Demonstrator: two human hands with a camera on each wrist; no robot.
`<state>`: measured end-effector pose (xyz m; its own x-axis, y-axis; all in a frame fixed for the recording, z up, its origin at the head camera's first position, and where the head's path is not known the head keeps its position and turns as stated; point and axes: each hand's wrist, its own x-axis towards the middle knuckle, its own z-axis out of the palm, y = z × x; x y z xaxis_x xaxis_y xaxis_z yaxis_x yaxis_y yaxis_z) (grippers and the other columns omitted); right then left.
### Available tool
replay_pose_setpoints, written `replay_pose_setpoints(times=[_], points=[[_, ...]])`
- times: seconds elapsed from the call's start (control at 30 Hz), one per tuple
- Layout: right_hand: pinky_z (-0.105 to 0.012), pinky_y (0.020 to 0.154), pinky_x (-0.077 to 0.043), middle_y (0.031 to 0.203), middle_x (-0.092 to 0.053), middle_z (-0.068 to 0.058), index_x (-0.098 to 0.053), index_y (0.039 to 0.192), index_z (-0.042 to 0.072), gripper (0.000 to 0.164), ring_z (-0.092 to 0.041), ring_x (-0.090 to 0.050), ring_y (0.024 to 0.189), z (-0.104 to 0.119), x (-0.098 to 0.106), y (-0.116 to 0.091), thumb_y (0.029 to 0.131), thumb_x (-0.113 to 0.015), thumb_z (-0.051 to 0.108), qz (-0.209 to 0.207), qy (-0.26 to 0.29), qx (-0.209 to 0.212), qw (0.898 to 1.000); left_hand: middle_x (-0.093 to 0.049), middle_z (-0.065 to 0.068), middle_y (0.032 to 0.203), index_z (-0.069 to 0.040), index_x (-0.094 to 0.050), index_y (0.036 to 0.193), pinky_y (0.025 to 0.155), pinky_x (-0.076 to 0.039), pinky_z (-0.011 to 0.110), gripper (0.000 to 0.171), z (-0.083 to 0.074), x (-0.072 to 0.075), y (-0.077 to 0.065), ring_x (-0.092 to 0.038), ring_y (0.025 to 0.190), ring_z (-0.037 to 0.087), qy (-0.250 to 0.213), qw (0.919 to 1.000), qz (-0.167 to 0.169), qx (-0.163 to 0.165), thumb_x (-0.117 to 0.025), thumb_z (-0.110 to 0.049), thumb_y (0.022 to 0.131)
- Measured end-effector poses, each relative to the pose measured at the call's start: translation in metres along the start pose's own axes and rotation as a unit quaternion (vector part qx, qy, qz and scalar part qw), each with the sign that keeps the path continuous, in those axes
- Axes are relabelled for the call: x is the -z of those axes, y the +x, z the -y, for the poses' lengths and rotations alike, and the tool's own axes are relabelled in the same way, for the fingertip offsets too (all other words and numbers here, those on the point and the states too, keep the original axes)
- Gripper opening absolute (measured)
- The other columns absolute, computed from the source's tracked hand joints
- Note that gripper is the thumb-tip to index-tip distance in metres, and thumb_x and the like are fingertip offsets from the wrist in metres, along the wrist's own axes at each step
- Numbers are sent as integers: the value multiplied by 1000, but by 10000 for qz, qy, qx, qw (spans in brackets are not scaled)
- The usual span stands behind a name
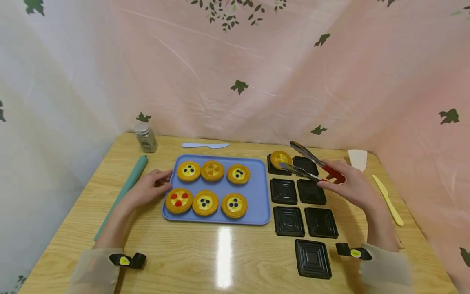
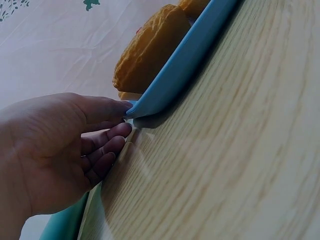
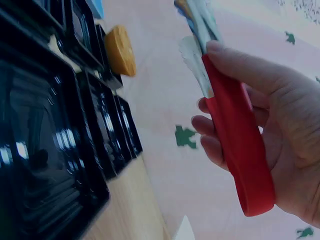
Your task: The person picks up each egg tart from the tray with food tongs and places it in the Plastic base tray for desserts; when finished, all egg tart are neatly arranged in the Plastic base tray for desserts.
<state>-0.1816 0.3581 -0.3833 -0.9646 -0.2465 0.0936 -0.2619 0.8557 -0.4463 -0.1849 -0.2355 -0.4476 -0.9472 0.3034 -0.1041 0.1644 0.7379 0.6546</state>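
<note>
My left hand (image 1: 147, 188) pinches the left edge of a blue tray (image 1: 257, 196), thumb on the rim and fingertips beneath, as the left wrist view shows. Several round tarts stand in two rows on it, one topped with red berries (image 1: 178, 200), others with dark berries (image 1: 205, 203). My right hand (image 1: 350, 183) grips metal tongs (image 1: 307, 152) by their red handle (image 3: 232, 135). The tong arms are spread apart, the nearer tip beside a tart with yellow wedges (image 1: 280, 157). That tart sits in the far left black square tray (image 1: 274, 170); whether the tip touches it I cannot tell.
Several more black square trays (image 1: 289, 221) lie right of the blue tray. A teal rolling pin (image 1: 126, 188) and glass jar (image 1: 147, 139) are at left, a lilac knife (image 1: 205, 145) behind. A white spatula (image 1: 358, 159) and yellow knife (image 1: 388, 200) lie at right.
</note>
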Motion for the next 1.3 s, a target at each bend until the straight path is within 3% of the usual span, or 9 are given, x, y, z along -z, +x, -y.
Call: replay_pose_setpoints(times=[0.23,0.43,0.6,1.0,1.17,1.3], points=[[-37,78,-54,130,-67,-15,-51,153,17,71,-30,-64,101,26,-3,-3,92,-76,44,-110,-79,229,9996,-63,16,115,2,-50,150,89,-50,38,54,1,-1,-1,-60,100,23,84,9999,-61,24,-64,-21,102],[-38,73,-51,123,-70,-18,-51,152,10,74,-29,-63,93,39,-8,-1,91,-78,41,-252,-156,368,9989,-63,17,115,3,-49,150,90,-49,41,55,-4,2,-1,-59,100,23,11,10000,-3,-26,-64,-20,102],[-30,67,-47,115,-72,-17,-57,146,2,75,-25,-59,86,47,-14,1,87,-82,42,-63,-8,328,9994,-63,18,114,5,-50,149,89,-50,39,54,-7,5,-2,-60,99,23,-19,10000,64,-23,-64,-19,102],[-24,60,-45,95,-69,-10,-66,135,2,77,-16,-54,74,66,-19,4,76,-91,44,213,-38,529,9984,-63,17,114,5,-50,149,88,-49,36,55,-9,9,-3,-59,99,22,-94,9998,142,45,-65,-20,102],[-24,60,-47,92,-67,-6,-67,132,3,73,-13,-55,72,72,-22,7,76,-91,43,351,21,472,9983,-63,16,113,4,-50,148,84,-47,29,54,-7,9,-2,-57,97,19,-119,9999,118,-28,-64,-19,102],[-25,61,-46,92,-65,-6,-69,127,5,67,-12,-53,71,79,-26,17,76,-91,41,429,-111,681,9967,-64,15,112,5,-51,148,84,-46,27,53,-7,10,-3,-57,97,19,-101,9999,91,-39,-65,-19,102]])
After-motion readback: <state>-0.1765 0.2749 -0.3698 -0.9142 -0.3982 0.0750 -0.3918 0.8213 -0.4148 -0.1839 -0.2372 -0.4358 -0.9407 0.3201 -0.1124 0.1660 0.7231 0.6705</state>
